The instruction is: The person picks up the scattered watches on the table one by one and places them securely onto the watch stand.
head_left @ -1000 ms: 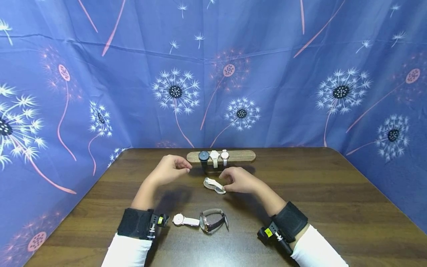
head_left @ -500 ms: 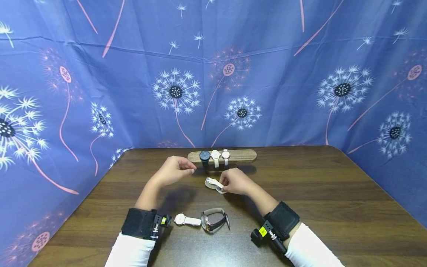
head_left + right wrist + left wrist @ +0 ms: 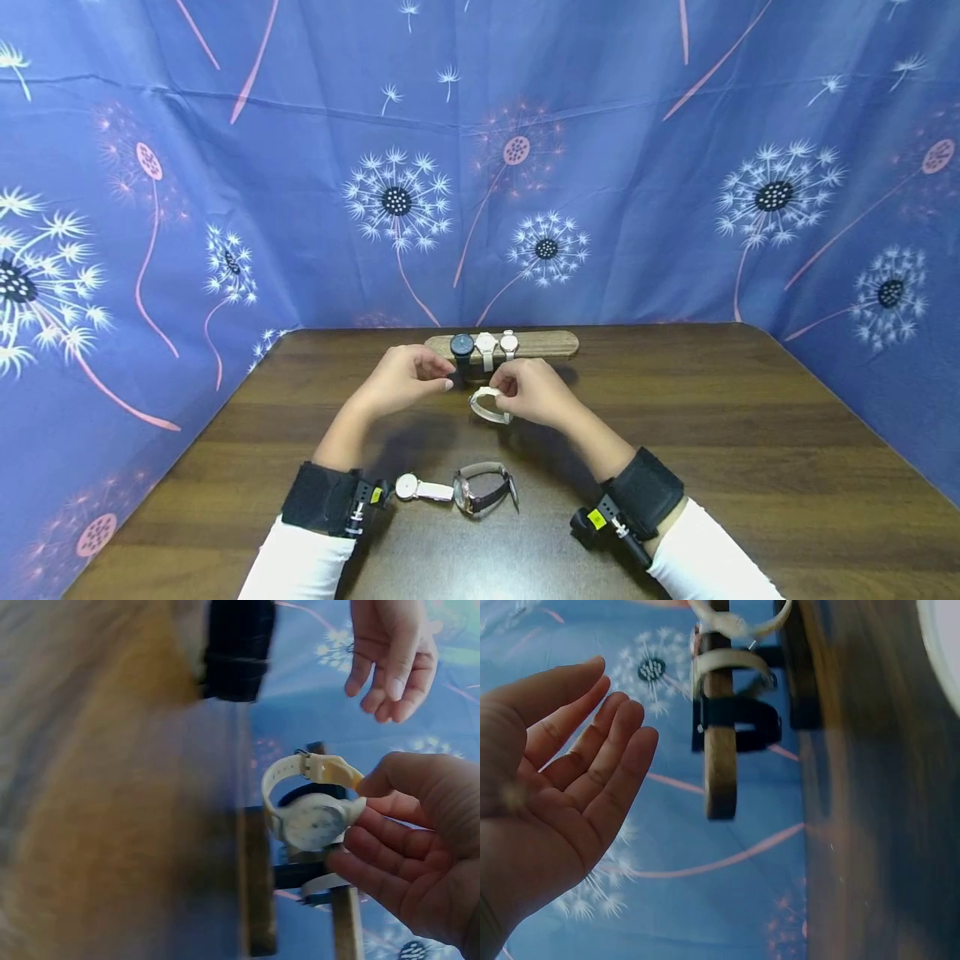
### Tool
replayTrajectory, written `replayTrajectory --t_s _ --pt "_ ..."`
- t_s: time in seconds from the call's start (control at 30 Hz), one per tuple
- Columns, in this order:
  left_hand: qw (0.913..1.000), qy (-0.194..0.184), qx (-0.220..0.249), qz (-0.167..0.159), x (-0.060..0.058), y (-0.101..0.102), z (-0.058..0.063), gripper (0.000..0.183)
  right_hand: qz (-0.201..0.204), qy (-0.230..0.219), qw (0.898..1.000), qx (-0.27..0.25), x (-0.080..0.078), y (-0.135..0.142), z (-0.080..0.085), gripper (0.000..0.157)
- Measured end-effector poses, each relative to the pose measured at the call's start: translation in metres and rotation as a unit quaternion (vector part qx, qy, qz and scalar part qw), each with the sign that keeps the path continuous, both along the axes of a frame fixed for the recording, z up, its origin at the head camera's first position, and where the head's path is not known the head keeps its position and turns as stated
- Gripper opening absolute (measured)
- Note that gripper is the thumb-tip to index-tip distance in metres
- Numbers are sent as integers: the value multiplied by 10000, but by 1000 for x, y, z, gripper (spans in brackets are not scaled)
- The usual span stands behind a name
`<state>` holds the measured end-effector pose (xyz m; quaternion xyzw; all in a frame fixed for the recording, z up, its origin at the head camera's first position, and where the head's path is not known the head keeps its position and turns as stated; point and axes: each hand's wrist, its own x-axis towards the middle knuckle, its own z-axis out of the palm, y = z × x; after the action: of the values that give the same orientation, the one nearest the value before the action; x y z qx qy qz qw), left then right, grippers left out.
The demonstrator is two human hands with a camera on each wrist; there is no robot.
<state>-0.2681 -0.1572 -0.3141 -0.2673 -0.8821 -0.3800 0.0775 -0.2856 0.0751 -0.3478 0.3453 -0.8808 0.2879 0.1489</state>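
Note:
In the head view my right hand point(image 3: 538, 392) pinches a white wristwatch point(image 3: 313, 822) by its strap, in front of the watch stand. The strap is buckled into a loop, and the dial shows in the right wrist view. My left hand point(image 3: 401, 379) hovers to the left with its fingers relaxed and nothing in them. Behind both hands, the wooden bar of the watch stand point(image 3: 555, 342) carries a black watch point(image 3: 462, 345), a white watch point(image 3: 486, 342) and another pale watch point(image 3: 509, 342) side by side.
Nearer on the brown table point(image 3: 750, 433) lie a white-strapped watch point(image 3: 433, 492) and a dark-strapped watch point(image 3: 491, 497), end to end. A blue dandelion-print cloth point(image 3: 622, 167) hangs behind the table. The right part of the bar bears no watch.
My right hand has closed on the white watch and lifted it from the table toward the stand, turning its loop upright. My left hand has shifted slightly right.

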Motion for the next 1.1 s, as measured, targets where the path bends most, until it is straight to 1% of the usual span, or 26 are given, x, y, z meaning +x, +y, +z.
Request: replayTrajectory --t_s 0.1,0.17,0.23,0.3,0.37,0.43,0.47,0.57,0.63,0.67,0.73,0.83,0.9,1.0,1.03,1.1 --pt "9995 193 82 -256 5 10 3 19 68 -4 10000 -56 6 2 11 10" --pt "9981 454 31 -408 11 17 6 27 129 -146 9997 -172 12 3 19 9" --pt "9955 813 -108 -485 16 24 8 40 181 -330 9985 -406 19 3 27 9" --pt "9893 1322 -365 -505 22 31 11 57 211 -605 9948 -795 25 5 37 10" --pt "9801 1831 -569 -518 27 38 15 73 195 -989 9867 -1278 31 6 45 10" --pt "9705 2237 -743 -511 32 43 17 83 141 -1421 9738 -1771 36 7 51 10" --pt "9658 2413 -797 -516 34 46 18 84 112 -1629 9658 -2014 39 7 55 10" --pt "9568 2740 -819 -518 38 51 20 84 20 -2080 9440 -2562 44 8 62 9" --pt "9530 2870 -823 -503 40 53 20 80 -38 -2212 9364 -2723 45 9 65 10" --pt "9518 2916 -809 -512 40 54 20 77 -52 -2277 9337 -2763 46 9 65 11" --pt "9503 2975 -752 -535 41 54 19 71 -77 -2347 9315 -2777 46 10 66 11" --pt "9502 2998 -616 -595 39 54 17 61 -58 -2330 9345 -2690 46 10 66 10" --pt "9539 2896 -462 -644 38 53 17 55 -8 -2272 9375 -2637 46 10 67 10" --pt "9678 2423 -4 -690 37 51 18 46 173 -2136 9398 -2661 47 11 67 15" --pt "9727 2204 206 -692 37 51 19 42 294 -2088 9388 -2724 48 11 68 17" --pt "9794 1740 737 -719 39 50 23 34 606 -1950 9358 -2873 51 11 70 21"
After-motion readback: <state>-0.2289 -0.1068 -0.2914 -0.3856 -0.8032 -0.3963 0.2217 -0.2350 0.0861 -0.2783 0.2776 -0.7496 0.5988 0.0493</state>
